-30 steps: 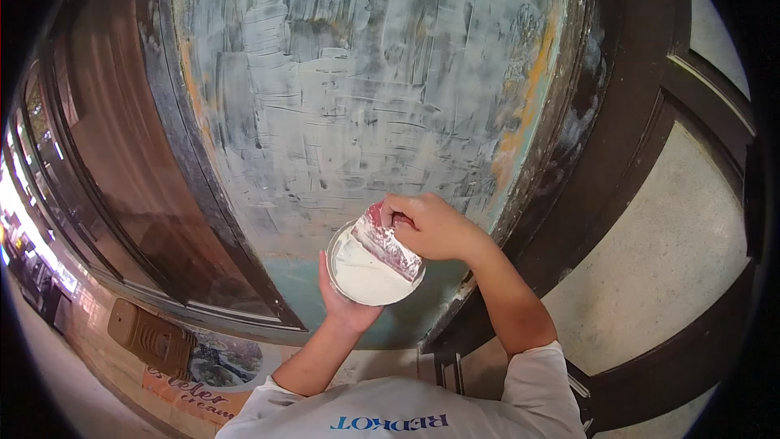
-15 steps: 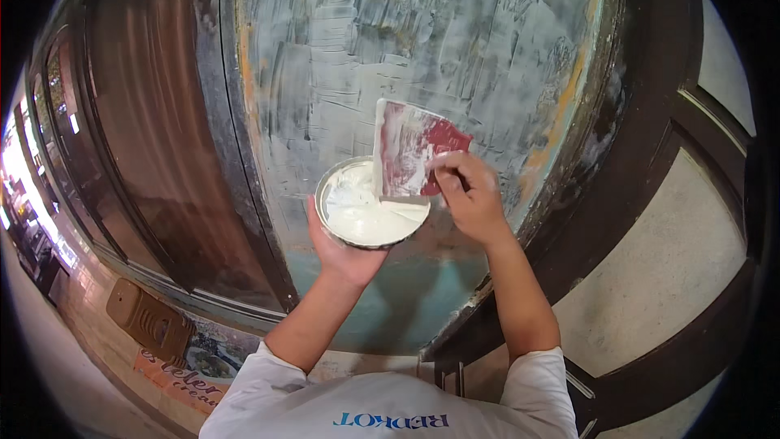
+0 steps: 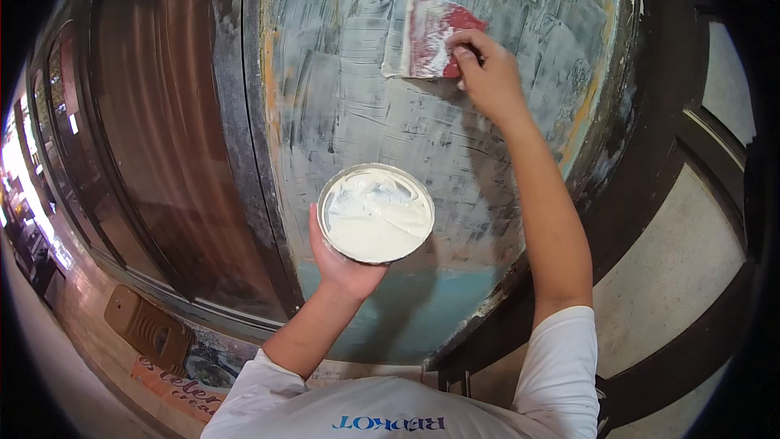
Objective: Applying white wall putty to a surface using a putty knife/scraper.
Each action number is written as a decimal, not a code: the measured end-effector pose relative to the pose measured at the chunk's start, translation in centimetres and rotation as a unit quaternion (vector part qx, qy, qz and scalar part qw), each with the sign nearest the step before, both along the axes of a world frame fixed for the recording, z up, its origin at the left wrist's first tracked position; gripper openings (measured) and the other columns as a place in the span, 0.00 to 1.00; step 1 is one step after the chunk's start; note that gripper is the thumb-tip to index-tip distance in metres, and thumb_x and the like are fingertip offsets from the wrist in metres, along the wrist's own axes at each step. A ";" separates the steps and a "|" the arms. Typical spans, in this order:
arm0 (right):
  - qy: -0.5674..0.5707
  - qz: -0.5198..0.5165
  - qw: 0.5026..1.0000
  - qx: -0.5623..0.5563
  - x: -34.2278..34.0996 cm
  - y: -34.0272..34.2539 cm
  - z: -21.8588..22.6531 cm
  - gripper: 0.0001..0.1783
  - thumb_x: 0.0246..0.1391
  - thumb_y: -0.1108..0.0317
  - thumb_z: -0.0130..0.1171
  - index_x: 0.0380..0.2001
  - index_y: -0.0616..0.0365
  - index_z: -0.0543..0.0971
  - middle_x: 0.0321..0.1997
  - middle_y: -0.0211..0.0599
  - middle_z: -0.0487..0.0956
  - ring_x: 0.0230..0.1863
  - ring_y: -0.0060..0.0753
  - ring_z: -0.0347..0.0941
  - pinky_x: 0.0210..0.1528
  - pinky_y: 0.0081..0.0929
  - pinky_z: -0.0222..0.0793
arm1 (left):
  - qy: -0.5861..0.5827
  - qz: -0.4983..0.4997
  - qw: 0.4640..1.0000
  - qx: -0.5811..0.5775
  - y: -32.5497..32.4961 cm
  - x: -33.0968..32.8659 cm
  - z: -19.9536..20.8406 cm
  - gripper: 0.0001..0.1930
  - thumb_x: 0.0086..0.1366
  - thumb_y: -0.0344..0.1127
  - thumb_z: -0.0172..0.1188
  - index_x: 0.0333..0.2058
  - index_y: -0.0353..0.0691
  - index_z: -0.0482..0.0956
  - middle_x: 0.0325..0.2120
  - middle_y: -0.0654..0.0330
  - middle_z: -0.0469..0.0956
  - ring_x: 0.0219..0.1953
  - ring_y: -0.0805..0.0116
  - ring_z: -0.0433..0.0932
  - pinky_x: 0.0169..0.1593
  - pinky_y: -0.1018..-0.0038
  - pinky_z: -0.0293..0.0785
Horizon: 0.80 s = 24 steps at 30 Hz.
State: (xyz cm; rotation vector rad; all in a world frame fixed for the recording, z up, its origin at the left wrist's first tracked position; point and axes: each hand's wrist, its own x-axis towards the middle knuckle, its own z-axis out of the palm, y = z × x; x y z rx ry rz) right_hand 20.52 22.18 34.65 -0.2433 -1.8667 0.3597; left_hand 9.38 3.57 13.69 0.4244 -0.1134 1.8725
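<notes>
My left hand (image 3: 345, 270) is wrapped under and around the side of a round, shallow tin (image 3: 325, 234) that carries creamy white putty (image 3: 378, 232). The putty is smeared thin on its far side and thicker on the near side. Up and to the right, my right hand (image 3: 487, 73) pinches a red putty scraper (image 3: 443, 36), its face streaked with white. The scraper's left edge rests against the wall panel (image 3: 366, 122), and a little white putty shows at its lower left corner. Grey-white skim strokes cover much of the panel.
A dark-framed window with a brown curtain (image 3: 154, 114) stands left of the panel. To the right is a dark wooden frame with pale inset panels (image 3: 666, 260). A brown plastic stool (image 3: 146, 325) and a printed banner (image 3: 183, 386) lie at the lower left.
My right hand has lifted the scraper from the tin up to the wall panel, and the arm has stretched out. The tin stays in my left hand at nearly the same place.
</notes>
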 end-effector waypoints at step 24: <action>0.006 -0.025 0.997 -0.071 2.0 1.3 -2.5 0.09 0.66 0.69 0.54 0.43 0.58 0.81 0.32 0.28 0.79 0.30 0.20 0.77 0.28 0.23 0.72 | 0.033 -0.072 0.996 -0.035 -1.1 -2.1 -4.1 0.39 0.68 0.70 0.40 0.68 0.51 0.65 0.68 0.57 0.64 0.69 0.49 0.62 0.71 0.48 0.56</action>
